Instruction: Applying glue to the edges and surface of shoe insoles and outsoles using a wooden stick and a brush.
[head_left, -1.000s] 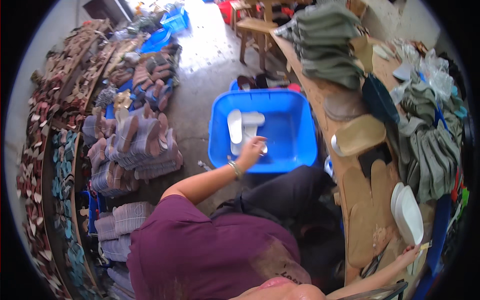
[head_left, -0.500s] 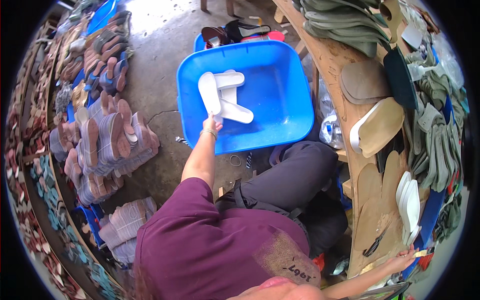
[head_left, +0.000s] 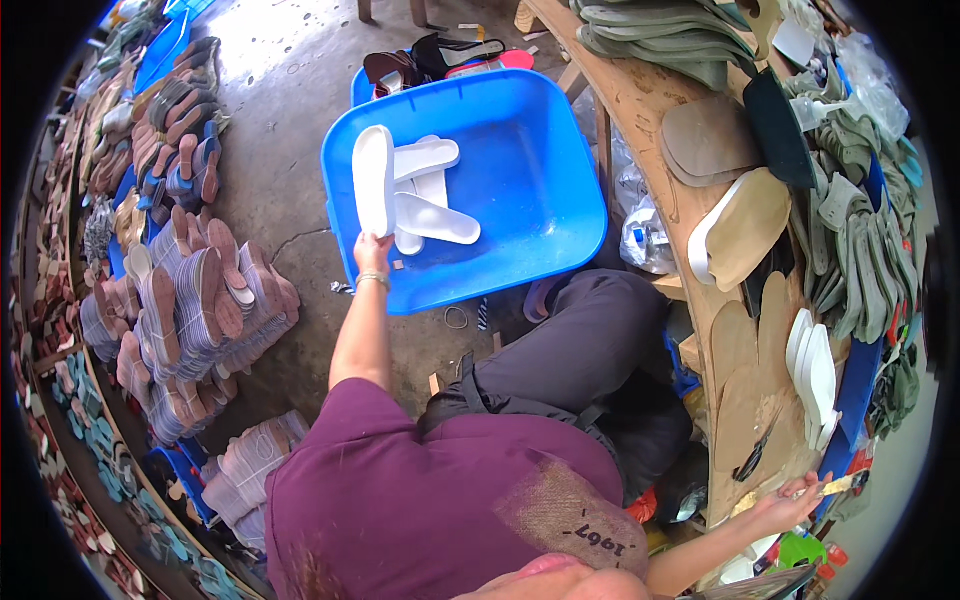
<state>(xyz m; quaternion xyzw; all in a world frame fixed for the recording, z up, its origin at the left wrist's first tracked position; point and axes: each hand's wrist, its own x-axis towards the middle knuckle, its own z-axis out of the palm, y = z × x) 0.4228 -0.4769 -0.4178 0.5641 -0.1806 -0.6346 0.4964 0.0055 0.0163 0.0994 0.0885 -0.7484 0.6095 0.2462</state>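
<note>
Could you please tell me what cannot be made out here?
In the head view:
White sole in left hand: far face, turned away from camera.
Lower sole in blue tub: partly covered by other soles.
Grey-green stack: cut off by top edge.
Thin item in right hand: too small to identify.

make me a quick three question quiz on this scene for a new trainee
1. What does the left hand hold?
a) a tan insole
b) a white sole
c) a grey-green insole

2. True or false: the right hand is empty.

3. Fill in the colour: other white soles lie inside the ____ tub.

Key: 1. b; 2. false, it holds a slim tool; 3. blue.
</note>
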